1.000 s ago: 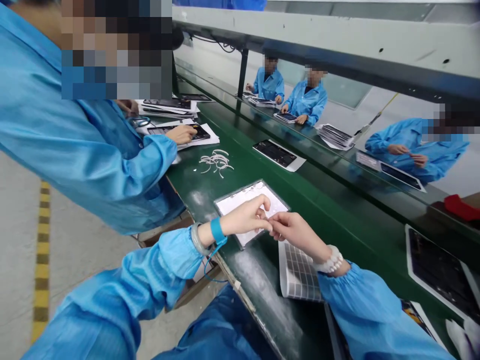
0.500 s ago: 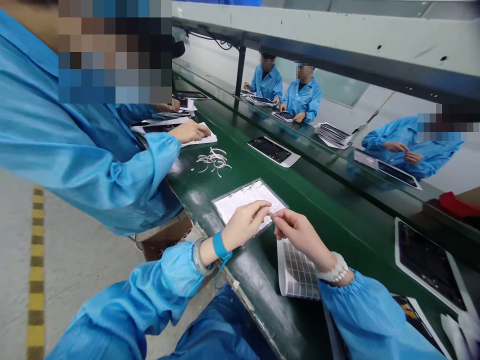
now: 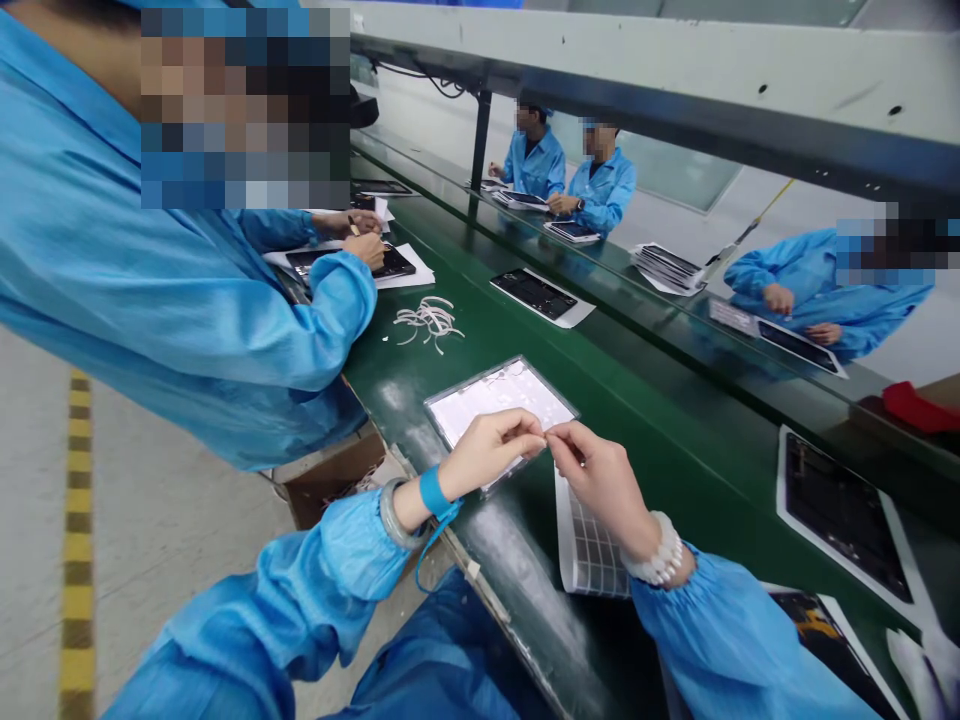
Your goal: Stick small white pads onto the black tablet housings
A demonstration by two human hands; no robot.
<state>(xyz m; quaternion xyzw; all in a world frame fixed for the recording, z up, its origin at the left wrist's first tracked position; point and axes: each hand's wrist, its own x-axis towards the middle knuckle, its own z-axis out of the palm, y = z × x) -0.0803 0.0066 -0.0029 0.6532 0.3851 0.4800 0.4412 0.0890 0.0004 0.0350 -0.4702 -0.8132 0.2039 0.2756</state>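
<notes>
My left hand (image 3: 491,450), with a blue band at its wrist, is closed in a pinch over a white sheet in a clear-edged frame (image 3: 465,405). Fingertip to fingertip with it, my right hand (image 3: 600,480) pinches too, a beaded bracelet at its wrist. Whatever lies between the fingertips is too small to make out. Beneath my right hand a sheet of dark grid stickers (image 3: 596,550) curls at its near edge, partly hidden by the hand and sleeve.
Curled white strips (image 3: 427,320) lie on the green bench (image 3: 457,360). Black panels on white sheets rest beyond (image 3: 536,295) and at right (image 3: 840,520). A co-worker in blue (image 3: 225,330) works close at left; others sit across. An open carton (image 3: 322,485) stands below the bench edge.
My fingers have drawn into a tighter pinch, tips together. The left co-worker's hand has pulled back from its panel. The black panels have shifted slightly left.
</notes>
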